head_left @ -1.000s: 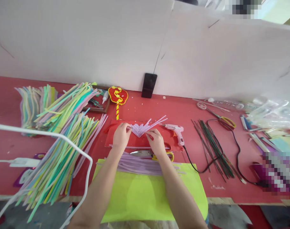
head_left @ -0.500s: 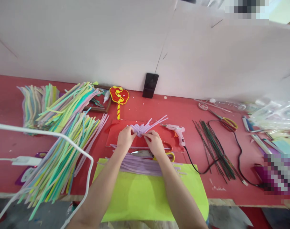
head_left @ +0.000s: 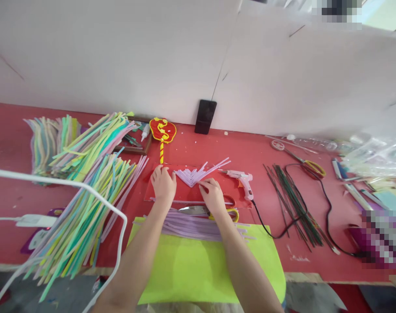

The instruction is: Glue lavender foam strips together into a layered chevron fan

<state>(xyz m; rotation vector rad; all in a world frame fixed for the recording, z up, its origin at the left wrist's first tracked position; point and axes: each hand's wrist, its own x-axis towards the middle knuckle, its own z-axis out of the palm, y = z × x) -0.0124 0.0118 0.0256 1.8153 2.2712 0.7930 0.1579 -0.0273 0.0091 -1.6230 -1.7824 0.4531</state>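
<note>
A V-shaped piece made of several lilac pipe cleaners (head_left: 190, 176) lies on a red board (head_left: 155, 191). Its longer strands point up to the right. My right hand (head_left: 213, 194) pinches the lower right edge of this piece between thumb and fingers. Just left of it, my left hand (head_left: 163, 186) rests over the board with loosely bent fingers apart, holding nothing that I can see. Below both hands lie scissors (head_left: 194, 210) with red and yellow handles, partly covered by my right wrist. Loose lilac pipe cleaners (head_left: 191, 226) are bunched under the scissors.
A pink glue gun (head_left: 243, 180) lies right of the board, its black cord trailing right past dark green stems (head_left: 294, 204). Multicoloured pipe cleaners (head_left: 84, 213) cover the left side. A black phone (head_left: 205, 116) leans on the wall. A white cable (head_left: 97, 195) crosses the near left.
My left hand has let go of the V-shaped piece and moved left, uncovering the piece's left side. My right hand stays at the right edge.
</note>
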